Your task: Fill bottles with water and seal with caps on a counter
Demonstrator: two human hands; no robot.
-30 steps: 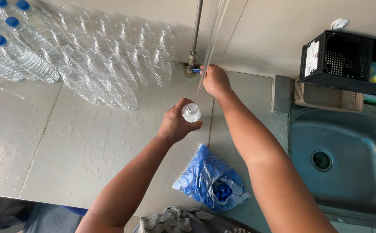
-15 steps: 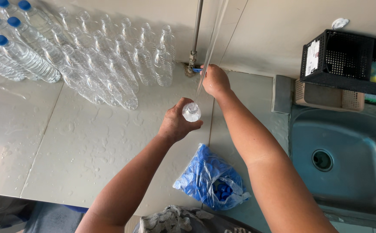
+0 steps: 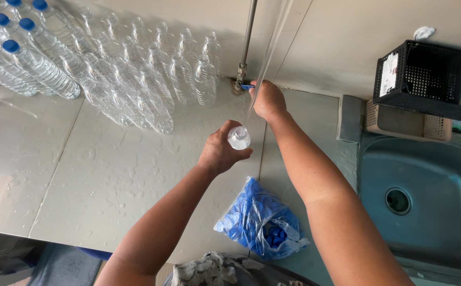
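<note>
Lower left of the bench (image 3: 98, 180) lies open; our left hand (image 3: 220, 153) grips a clear bottle (image 3: 239, 137) at centre, just below our right hand (image 3: 267, 100) pinching the blue tap handle (image 3: 247, 87).

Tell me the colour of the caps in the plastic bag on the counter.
Blue, seen through the clear bag of caps in the head view.

Small water-bottling workroom, rows of clear bottles (image 3: 135, 79) (some capped), wall tap (image 3: 239, 85), steel sink (image 3: 426, 201)

Bright, even daylight, sharp focus, slight wide-angle bending at edges.
</note>
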